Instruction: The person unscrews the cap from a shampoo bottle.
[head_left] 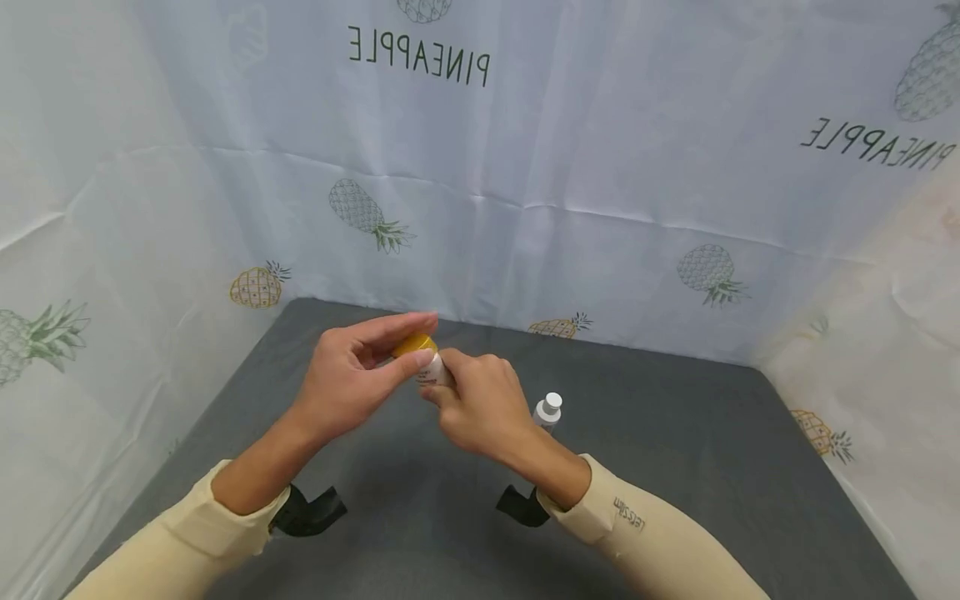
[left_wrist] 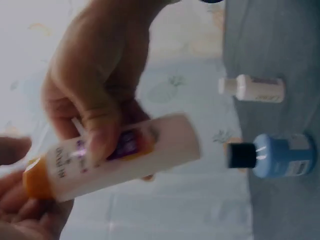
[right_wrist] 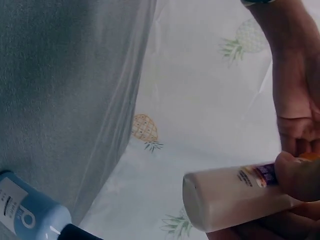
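Observation:
A white bottle (left_wrist: pixel 125 160) with a purple-and-orange label and an orange cap (left_wrist: pixel 39 179) is held tilted in the air between both hands. My right hand (head_left: pixel 483 404) grips its body, the thumb lying along the label in the left wrist view. At the cap end, my left hand (head_left: pixel 352 375) pinches the cap (head_left: pixel 415 343) between thumb and fingers. The right wrist view shows the bottle's base (right_wrist: pixel 196 202) towards the camera; my right hand partly covers the label there.
On the grey table (head_left: pixel 660 467) stand a small white bottle (head_left: pixel 548 410) and a blue bottle (left_wrist: pixel 282 155) with a black cap. The blue one is hidden in the head view. Pineapple-print curtains (head_left: pixel 480 150) enclose the table's back and sides. Black straps (head_left: pixel 307 512) hang at the wrists.

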